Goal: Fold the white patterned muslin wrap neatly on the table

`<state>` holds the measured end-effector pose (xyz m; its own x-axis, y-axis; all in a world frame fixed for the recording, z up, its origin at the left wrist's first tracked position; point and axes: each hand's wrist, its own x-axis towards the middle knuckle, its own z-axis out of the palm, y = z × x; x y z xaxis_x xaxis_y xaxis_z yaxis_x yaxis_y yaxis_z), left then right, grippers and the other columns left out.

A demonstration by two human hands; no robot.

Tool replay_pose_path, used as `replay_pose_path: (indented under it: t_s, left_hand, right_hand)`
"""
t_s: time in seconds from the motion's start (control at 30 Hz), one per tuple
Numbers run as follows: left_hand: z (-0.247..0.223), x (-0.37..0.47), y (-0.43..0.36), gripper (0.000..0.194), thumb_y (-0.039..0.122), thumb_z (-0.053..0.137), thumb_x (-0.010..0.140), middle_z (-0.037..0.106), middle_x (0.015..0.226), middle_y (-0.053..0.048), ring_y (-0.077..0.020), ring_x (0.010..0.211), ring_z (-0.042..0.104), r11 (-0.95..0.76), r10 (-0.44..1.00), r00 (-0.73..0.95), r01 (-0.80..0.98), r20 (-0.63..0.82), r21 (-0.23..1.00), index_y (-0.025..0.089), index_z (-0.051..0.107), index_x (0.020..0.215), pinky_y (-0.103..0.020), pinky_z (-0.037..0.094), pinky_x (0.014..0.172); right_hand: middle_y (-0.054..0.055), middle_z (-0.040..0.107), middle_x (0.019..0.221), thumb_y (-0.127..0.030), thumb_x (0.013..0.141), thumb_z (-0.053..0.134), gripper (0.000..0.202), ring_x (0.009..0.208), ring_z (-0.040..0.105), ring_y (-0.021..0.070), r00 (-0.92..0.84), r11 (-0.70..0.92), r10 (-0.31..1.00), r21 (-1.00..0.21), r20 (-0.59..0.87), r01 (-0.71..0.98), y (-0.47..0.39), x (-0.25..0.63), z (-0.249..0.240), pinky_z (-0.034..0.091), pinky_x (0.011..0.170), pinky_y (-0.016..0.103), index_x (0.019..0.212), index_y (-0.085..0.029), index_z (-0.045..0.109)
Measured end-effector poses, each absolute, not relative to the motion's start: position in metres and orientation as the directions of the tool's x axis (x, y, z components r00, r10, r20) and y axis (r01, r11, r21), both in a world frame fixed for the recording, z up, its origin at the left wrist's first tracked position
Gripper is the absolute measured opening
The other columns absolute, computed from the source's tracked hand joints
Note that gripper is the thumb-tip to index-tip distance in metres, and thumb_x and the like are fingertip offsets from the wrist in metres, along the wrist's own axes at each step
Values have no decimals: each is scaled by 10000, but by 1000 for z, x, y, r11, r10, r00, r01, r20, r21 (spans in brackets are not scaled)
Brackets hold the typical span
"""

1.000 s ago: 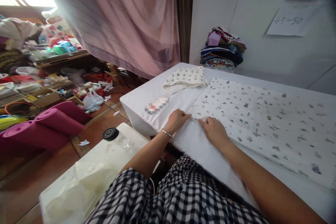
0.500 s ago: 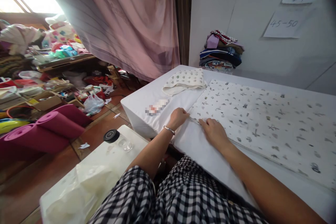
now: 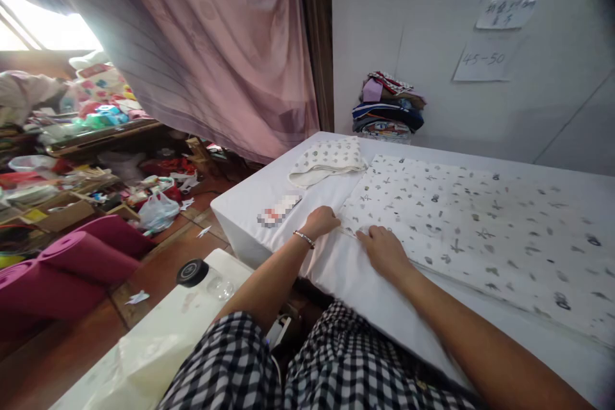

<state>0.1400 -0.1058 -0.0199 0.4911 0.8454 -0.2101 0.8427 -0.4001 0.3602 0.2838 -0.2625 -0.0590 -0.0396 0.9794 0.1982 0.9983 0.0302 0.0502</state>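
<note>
A white cloth with small grey and black prints [image 3: 461, 230] lies spread flat on the white-covered table [image 3: 254, 198]. My left hand [image 3: 323, 222] has its fingers closed at the near left corner of this cloth, and a bracelet circles that wrist. Just to the right, my right hand [image 3: 384, 248] grips the near edge with bent fingers. A short stretch of edge shows between the two hands. Beyond them rests a folded white cloth with small green-grey prints [image 3: 329, 159]. A blurred-out small item [image 3: 279, 210] lies left of my left hand.
A pile of folded fabrics [image 3: 389, 106] stands at the wall end. On the low white side table [image 3: 158, 307] are a clear jar with a black lid [image 3: 192, 272] and a plastic bag [image 3: 134, 365]. Pink rolled mats [image 3: 81, 262] and clutter fill the left floor.
The view has shifted, so the table and wall appear lower and further left. The edge between my hands now lies flatter; both hands stay at the same corner.
</note>
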Motion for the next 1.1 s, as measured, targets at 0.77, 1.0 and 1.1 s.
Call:
replay_pose_path:
  t_s: [0.77, 1.0, 1.1]
  left_hand:
    - [-25, 128, -110, 175, 180, 553, 706, 650, 761, -39, -182, 712, 602, -242, 913, 381, 790, -142, 563, 176, 548, 881, -247, 358, 557]
    - [-37, 128, -107, 114, 280, 474, 778, 641, 722, -36, -217, 713, 616, -329, 910, 408, 815, -71, 477, 207, 518, 854, -280, 384, 596]
    - [-40, 128, -99, 180, 362, 463, 779, 658, 748, -47, -242, 734, 636, -348, 903, 424, 817, -69, 460, 213, 520, 863, -303, 423, 613]
  right_hand:
    - [85, 580, 933, -88, 909, 439, 309, 805, 482, 191, -159, 178, 883, -1, 442, 984, -260, 288, -77, 380, 712, 311, 1157, -161, 609]
    - [97, 618, 1005, -192, 955, 423, 237, 919, 531, 196, -124, 198, 935, -198, 333, 960, -296, 318, -62, 426, 809, 336, 1077, -154, 621]
    - [112, 630, 1076, -244, 948, 457, 232, 1008, 549, 204, -40, 120, 943, -226, 330, 967, -333, 351, -60, 432, 870, 359, 1087, -160, 623]
